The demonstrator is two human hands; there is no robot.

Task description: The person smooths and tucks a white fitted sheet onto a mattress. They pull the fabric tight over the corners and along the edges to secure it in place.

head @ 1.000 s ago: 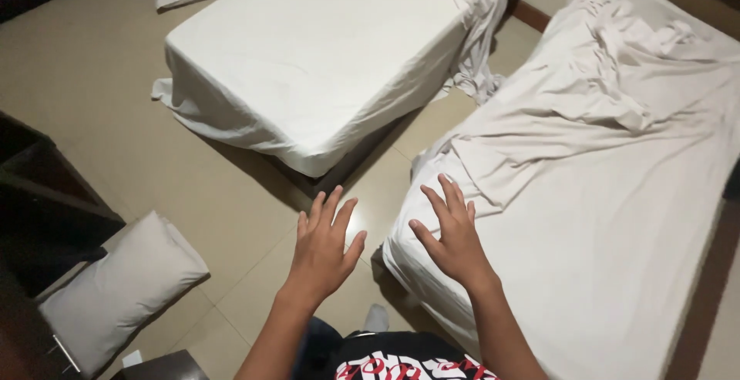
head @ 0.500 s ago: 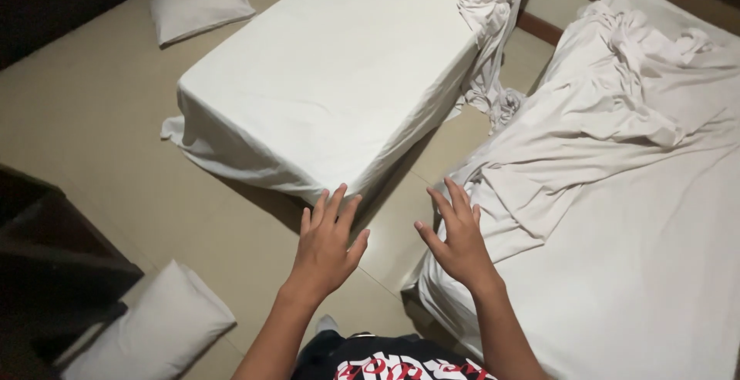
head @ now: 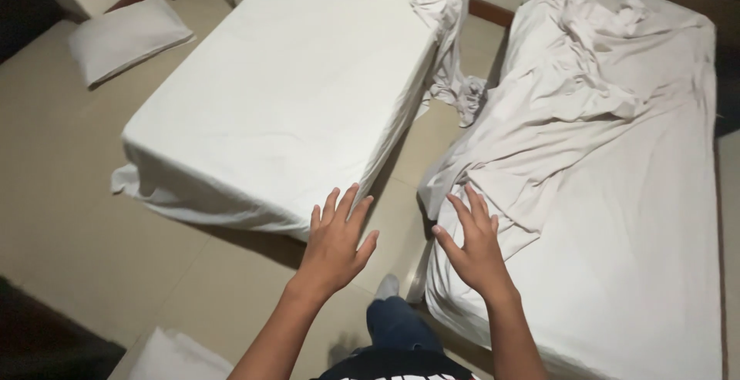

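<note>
Both hands hold nothing, fingers spread wide. The left hand (head: 333, 243) hovers by the corner of the left mattress (head: 285, 95), the right hand (head: 474, 245) over the right mattress's (head: 632, 233) rumpled white sheet (head: 555, 110). A pillow (head: 123, 37) lies on the tiled floor (head: 62, 195).

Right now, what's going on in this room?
A person stands in the gap between two white beds, both hands out, fingers spread, holding nothing. The left hand hovers by the corner of the smooth left bed. The right hand is over the edge of the right bed's rumpled sheet. A pillow lies on the floor.
</note>
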